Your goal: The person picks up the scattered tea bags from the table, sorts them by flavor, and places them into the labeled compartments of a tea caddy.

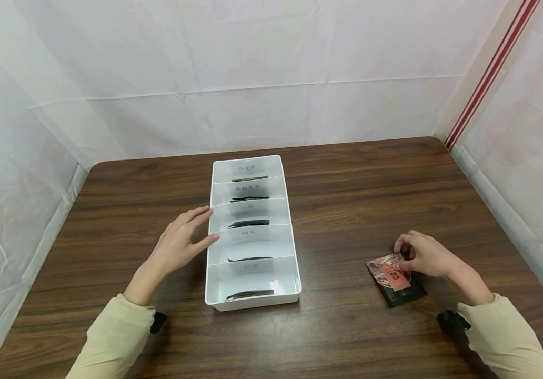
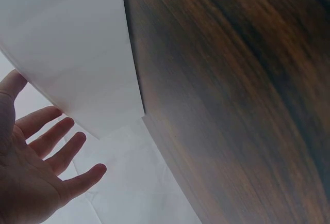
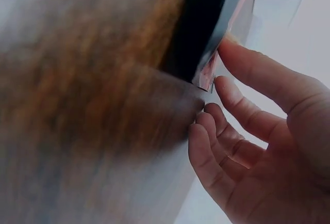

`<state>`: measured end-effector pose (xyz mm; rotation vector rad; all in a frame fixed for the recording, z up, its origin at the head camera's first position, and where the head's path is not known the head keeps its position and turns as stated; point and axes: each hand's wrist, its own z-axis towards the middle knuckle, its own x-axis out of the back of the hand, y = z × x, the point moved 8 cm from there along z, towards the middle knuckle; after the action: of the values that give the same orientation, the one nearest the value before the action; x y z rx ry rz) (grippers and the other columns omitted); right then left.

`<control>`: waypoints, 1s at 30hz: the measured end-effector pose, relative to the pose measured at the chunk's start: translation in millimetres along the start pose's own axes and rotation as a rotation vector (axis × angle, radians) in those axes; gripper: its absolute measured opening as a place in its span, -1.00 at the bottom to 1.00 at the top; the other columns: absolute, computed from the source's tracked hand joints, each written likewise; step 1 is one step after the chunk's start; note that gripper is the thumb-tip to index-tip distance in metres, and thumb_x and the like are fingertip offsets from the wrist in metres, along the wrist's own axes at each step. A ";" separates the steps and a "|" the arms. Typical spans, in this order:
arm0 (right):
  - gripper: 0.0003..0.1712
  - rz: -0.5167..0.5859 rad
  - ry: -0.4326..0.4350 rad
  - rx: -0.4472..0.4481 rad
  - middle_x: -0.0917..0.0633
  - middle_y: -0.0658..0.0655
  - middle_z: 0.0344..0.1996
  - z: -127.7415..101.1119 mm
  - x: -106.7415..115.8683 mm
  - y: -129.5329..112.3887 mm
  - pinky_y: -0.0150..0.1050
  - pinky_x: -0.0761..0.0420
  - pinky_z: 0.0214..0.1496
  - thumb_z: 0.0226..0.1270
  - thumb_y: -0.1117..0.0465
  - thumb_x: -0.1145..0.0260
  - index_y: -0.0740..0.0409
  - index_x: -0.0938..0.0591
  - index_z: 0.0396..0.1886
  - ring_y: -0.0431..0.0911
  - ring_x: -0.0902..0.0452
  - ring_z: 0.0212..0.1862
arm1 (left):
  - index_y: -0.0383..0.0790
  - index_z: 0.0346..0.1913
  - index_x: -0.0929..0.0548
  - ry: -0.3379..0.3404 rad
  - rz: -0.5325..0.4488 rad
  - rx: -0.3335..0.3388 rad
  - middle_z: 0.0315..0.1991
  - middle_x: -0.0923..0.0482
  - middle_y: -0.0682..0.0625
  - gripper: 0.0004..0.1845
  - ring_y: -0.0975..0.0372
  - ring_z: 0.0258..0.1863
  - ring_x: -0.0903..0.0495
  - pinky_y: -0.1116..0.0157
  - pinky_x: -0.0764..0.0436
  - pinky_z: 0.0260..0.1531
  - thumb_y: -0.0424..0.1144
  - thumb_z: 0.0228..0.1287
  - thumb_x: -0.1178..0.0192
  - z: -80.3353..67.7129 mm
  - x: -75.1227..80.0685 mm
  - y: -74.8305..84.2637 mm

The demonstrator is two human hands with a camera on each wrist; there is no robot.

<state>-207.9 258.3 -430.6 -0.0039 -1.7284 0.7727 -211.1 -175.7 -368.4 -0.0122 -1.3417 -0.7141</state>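
Note:
A white divided box [image 1: 254, 302] stands left of centre on the table, with labelled compartments that each hold dark flat packets [image 1: 250, 293]. At its left rim rests my left hand [image 1: 177, 245], fingers and thumb spread, the tips touching the edge. To the right lies a small pile of tea packets: a patterned tea packet with a pink-red label [image 1: 398, 280] on top of a black packet [image 1: 406, 297]. My right hand [image 1: 428, 256] pinches the top tea packet's far right corner between thumb and forefinger. In the right wrist view, the thumb [image 3: 258, 69] presses its upper face; the other fingers curl below.
The dark wood table [image 1: 338, 210] reaches back to white sheeting [image 1: 271, 116] that hangs behind and at both sides. A red-striped strip [image 1: 491, 68] runs down at the back right corner. Black bands [image 1: 159, 322] sit at both wrists.

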 end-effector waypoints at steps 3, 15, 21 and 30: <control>-0.75 0.000 -0.005 0.019 -0.43 -0.04 -0.51 0.4 -0.4 -2.2 -0.28 -0.38 -0.48 -0.04 0.21 -0.41 0.12 -0.50 -0.41 -0.19 -0.34 -0.48 | -0.40 0.16 -0.37 -0.001 0.001 0.001 0.15 -0.29 -0.22 -0.39 -0.04 0.12 -0.25 -0.04 -0.23 0.01 -0.10 0.11 -0.21 0.0 -0.1 -0.2; -0.75 -0.006 0.011 -0.039 -0.45 -0.04 -0.56 -1.1 -2.5 2.6 -0.28 -0.40 -0.49 -0.03 0.25 -0.39 0.16 -0.49 -0.38 -0.23 -0.35 -0.51 | -0.41 0.16 -0.37 -0.004 0.000 0.003 0.15 -0.29 -0.22 -0.38 -0.04 0.12 -0.25 -0.03 -0.22 0.02 -0.09 0.11 -0.21 -0.1 -0.6 -0.1; -0.76 -0.033 0.059 -0.023 -0.46 -0.06 -0.57 -3.1 -0.2 -0.5 -0.28 -0.40 -0.49 -0.06 0.21 -0.42 0.14 -0.51 -0.45 -0.23 -0.36 -0.51 | -0.42 0.16 -0.37 -0.002 0.000 0.004 0.15 -0.30 -0.22 -0.38 -0.04 0.12 -0.25 -0.03 -0.23 0.02 -0.09 0.11 -0.21 -0.4 -0.4 -0.2; -0.64 -0.083 0.066 -0.122 -0.48 -0.03 -0.55 -6.8 1.2 5.6 -0.23 -0.38 -0.51 -0.06 0.10 -0.42 0.24 -0.50 -0.40 -0.21 -0.37 -0.54 | -0.41 0.16 -0.37 0.003 -0.004 0.001 0.14 -0.30 -0.23 -0.39 -0.05 0.11 -0.25 -0.03 -0.23 0.01 -0.11 0.10 -0.22 -0.8 -0.5 -0.1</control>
<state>-204.6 266.4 -431.6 -0.0408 -1.6995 0.5990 -210.5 -175.8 -369.1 -0.0074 -1.3399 -0.7165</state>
